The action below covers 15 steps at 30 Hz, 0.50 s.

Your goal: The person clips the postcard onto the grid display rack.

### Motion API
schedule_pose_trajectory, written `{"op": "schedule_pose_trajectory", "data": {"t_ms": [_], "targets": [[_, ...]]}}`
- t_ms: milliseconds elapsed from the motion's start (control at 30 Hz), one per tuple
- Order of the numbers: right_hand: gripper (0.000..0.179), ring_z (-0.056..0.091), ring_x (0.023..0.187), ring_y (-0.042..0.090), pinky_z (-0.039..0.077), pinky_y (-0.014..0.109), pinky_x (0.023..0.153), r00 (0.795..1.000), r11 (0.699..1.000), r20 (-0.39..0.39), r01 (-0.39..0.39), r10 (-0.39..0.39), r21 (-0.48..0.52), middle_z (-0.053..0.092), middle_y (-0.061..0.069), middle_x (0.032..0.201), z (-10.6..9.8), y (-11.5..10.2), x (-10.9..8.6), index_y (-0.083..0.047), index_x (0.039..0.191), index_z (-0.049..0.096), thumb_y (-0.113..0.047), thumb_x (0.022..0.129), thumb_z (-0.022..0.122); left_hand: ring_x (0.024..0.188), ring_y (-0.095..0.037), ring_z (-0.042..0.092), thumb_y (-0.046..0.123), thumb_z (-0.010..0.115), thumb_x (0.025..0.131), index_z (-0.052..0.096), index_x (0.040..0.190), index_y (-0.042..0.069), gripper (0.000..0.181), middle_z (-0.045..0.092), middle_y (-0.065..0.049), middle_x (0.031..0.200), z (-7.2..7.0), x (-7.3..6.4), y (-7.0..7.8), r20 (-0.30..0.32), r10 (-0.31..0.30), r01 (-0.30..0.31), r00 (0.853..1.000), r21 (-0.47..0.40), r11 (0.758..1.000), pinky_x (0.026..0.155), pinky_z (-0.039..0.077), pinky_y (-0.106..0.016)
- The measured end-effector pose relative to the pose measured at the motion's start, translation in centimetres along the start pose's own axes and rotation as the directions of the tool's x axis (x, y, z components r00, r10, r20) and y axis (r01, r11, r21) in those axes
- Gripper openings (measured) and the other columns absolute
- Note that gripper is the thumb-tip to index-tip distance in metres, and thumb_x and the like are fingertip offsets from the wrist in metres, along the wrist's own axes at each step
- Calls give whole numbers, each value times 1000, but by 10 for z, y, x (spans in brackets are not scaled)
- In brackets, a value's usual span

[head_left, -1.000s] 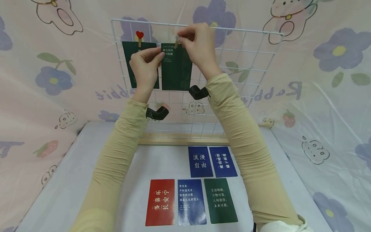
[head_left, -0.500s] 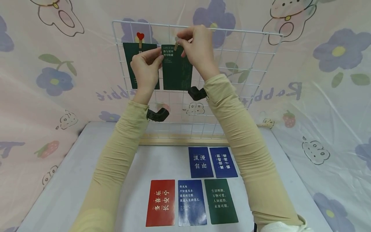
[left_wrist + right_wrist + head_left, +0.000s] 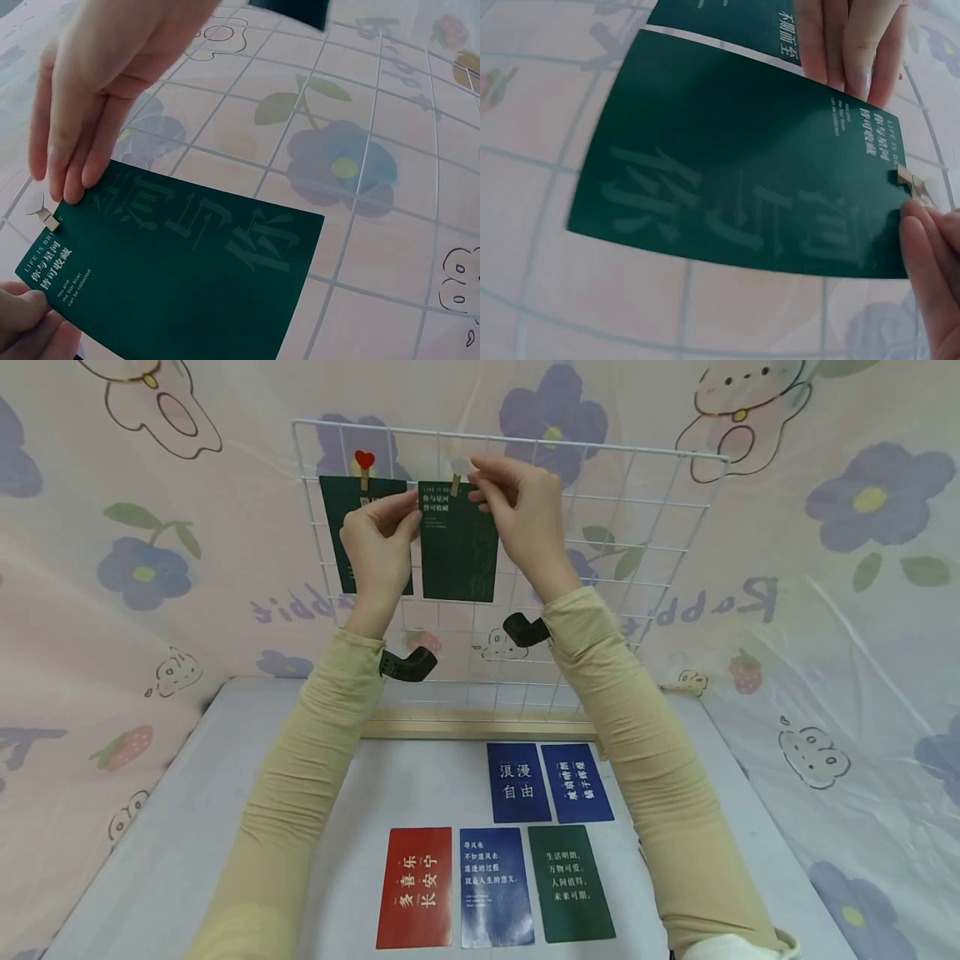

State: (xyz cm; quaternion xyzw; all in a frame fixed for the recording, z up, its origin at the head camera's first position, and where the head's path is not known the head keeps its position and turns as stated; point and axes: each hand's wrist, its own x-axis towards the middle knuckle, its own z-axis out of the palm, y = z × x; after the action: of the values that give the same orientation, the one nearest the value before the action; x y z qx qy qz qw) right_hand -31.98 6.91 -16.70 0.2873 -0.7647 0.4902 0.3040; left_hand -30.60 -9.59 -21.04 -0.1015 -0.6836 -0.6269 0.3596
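A dark green card [image 3: 459, 556] with white lettering hangs on the wire grid by a small wooden clothespin [image 3: 455, 486] with a pale top. My left hand [image 3: 377, 547] pinches the card's left edge near the top corner, its thumb [image 3: 28, 301] on the printed face. My right hand [image 3: 531, 518] is beside the clothespin, fingers extended and relaxed around the card's top right corner; the clothespin [image 3: 46, 217] stands apart from them in the left wrist view. Partly behind my left hand, another green card [image 3: 335, 506] hangs from a clothespin with a red heart [image 3: 364, 460].
The white wire grid [image 3: 630, 510] stands upright on a wooden base [image 3: 480, 727] at the table's back. A red card [image 3: 414, 888], green card [image 3: 572, 883] and several blue cards [image 3: 519, 782] lie on the white table. Patterned cloth [image 3: 795, 635] surrounds it.
My right hand has let go of the pale clothespin and shifted slightly right and down. The clothespin stays on the card, and my left hand keeps its pinch on the edge.
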Motion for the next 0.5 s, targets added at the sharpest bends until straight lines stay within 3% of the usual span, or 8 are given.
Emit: {"op": "schedule_pose_trajectory", "data": {"t_ms": [200, 500], "targets": [[20, 68, 87, 20, 55, 29, 80, 999, 983, -37, 18, -11, 184, 70, 18, 99, -6, 4, -17, 8, 107, 68, 1, 89, 62, 92, -21, 68, -3, 63, 89, 69, 109, -5, 22, 69, -16, 106, -4, -16, 26, -5, 8, -8, 1000, 12, 1000, 79, 53, -21], [18, 66, 90, 29, 54, 33, 83, 992, 969, 118, -78, 51, 233, 67, 25, 100, -15, -1, -42, 14, 106, 65, 6, 92, 57, 91, -23, 68, -3, 63, 89, 69, 108, -6, 20, 69, -16, 106, -6, -22, 30, -15, 15, -15, 1000, -2, 1000, 79, 53, -21]]}}
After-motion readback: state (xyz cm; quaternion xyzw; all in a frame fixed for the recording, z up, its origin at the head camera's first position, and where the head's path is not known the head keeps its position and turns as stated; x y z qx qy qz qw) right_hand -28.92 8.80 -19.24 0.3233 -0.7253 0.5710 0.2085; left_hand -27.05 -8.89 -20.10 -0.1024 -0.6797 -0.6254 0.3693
